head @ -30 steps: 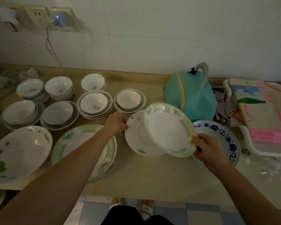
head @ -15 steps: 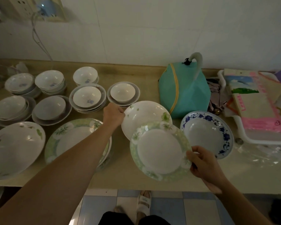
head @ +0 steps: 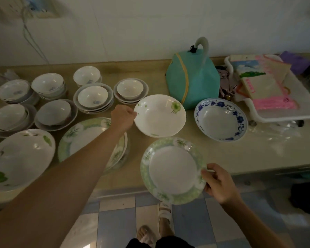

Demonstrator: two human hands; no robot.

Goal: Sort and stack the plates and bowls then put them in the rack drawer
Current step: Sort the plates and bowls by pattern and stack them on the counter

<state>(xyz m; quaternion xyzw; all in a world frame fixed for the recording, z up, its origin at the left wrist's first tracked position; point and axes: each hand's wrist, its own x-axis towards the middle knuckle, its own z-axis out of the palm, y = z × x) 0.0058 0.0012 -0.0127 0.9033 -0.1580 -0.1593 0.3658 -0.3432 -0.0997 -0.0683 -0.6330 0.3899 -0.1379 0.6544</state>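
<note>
My right hand (head: pixel 217 183) grips the right rim of a green-rimmed plate (head: pixel 173 170), held over the counter's front edge. My left hand (head: pixel 122 116) pinches the left rim of a white plate with a green clover (head: pixel 159 116) lying on the counter. A blue-patterned bowl (head: pixel 221 119) sits to its right. Under my left forearm is a stack of green-rimmed plates (head: pixel 82 138). A large white dish with green leaves (head: pixel 18 159) lies far left. Several stacks of small white bowls on saucers (head: pixel 93 97) fill the back left.
A teal bag with a curved white handle (head: pixel 192 83) stands behind the plates. A white tray (head: pixel 283 118) holding a pink and beige packet lies at the right. Cables hang from wall sockets (head: pixel 34 8) at top left. Below the counter (head: pixel 249 154) is a blue-and-white tiled floor.
My right hand has pulled the green-rimmed plate down and toward me, off the clover plate, which now lies uncovered. My left hand stays on that plate's rim.
</note>
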